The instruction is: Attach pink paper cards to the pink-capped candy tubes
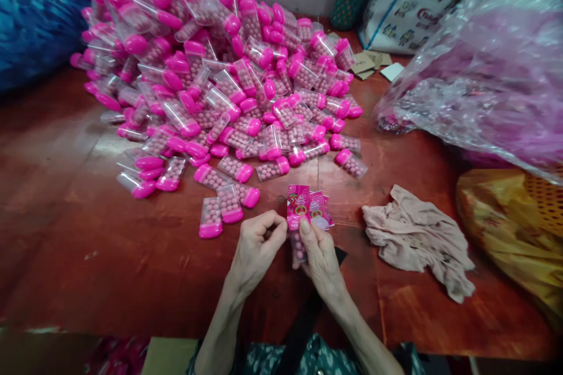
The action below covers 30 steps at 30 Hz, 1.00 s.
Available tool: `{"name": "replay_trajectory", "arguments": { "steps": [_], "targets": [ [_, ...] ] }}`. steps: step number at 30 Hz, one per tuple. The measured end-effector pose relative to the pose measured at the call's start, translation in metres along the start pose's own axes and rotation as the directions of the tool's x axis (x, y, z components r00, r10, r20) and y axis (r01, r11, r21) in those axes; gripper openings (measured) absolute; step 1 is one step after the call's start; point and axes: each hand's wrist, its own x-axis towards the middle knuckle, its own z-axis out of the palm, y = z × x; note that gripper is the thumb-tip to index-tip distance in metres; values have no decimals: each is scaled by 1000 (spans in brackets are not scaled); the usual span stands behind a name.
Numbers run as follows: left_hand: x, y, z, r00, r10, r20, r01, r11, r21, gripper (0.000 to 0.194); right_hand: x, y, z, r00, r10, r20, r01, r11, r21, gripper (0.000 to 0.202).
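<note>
Between thumb and fingers, my right hand (323, 255) grips a small clear candy container (298, 247) filled with pink balls. A pink printed label (298, 202) rises from the container's upper end. My left hand (259, 249) is closed in a pinch at the lower left edge of that label; its fingertips are partly hidden. Just behind lie more pink printed labels (321, 211) on the red-brown table (176, 281). Several filled containers with pink caps (211, 217) lie flat to the left of my hands.
A large heap of pink-capped candy containers (229, 82) spreads across the back. At left is a blue bag (39, 23). On the right are a crumpled beige cloth (417, 240), a clear plastic bag of pink items (488, 70) and yellow plastic (501, 217). A printed white bag (409, 6) stands behind.
</note>
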Motion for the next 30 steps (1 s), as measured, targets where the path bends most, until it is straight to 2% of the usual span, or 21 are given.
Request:
{"name": "replay_trajectory", "arguments": {
  "steps": [3, 7, 10, 11, 13, 16, 17, 19, 22, 26, 30],
  "targets": [
    [0, -1, 3, 998, -41, -52, 41, 999, 4, 19, 0, 1, 1, 1000, -26, 5, 26, 999, -31, 33],
    [1, -1, 6, 994, -34, -101, 34, 999, -8, 17, 0, 1, 3, 1000, -16, -15, 16, 1000, -12, 34],
    [2, -1, 5, 989, -27, -147, 8, 991, -132, 17, -1, 0, 4, 999, 1, -33, 0, 1000, 6, 34],
    [2, -1, 6, 990, -26, -140, -2, 981, -195, 17, -1, -1, 4, 999, 0, -33, 0, 1000, -1, 34],
    [3, -2, 7, 998, -57, -41, 40, 941, -337, 19, -2, -2, 3, 1000, -16, -16, 15, 999, -32, 33],
    [2, -3, 12, 975, -169, 145, 221, 821, -526, 22, -4, -3, -1, 996, -43, 80, 48, 997, -62, 32],
    [2, -3, 14, 966, -207, 153, 257, 775, -577, 21, -4, -4, -2, 991, -35, 126, 44, 996, -71, 32],
    [2, -4, 17, 959, -266, 101, 264, 702, -661, 16, -5, -5, -3, 981, -4, 194, 25, 994, -105, 31],
    [3, -2, 20, 951, -306, 50, 241, 630, -738, 13, -8, -9, -3, 983, 5, 181, 27, 985, -171, 28],
    [2, 1, 24, 952, -298, 71, 245, 603, -759, 14, -14, -15, 0, 993, -4, 121, 27, 981, -193, 30],
    [-2, -1, 29, 957, -262, 124, 263, 607, -749, 10, -21, -14, -1, 996, 50, 75, -42, 994, -102, 32]
  ]
}}
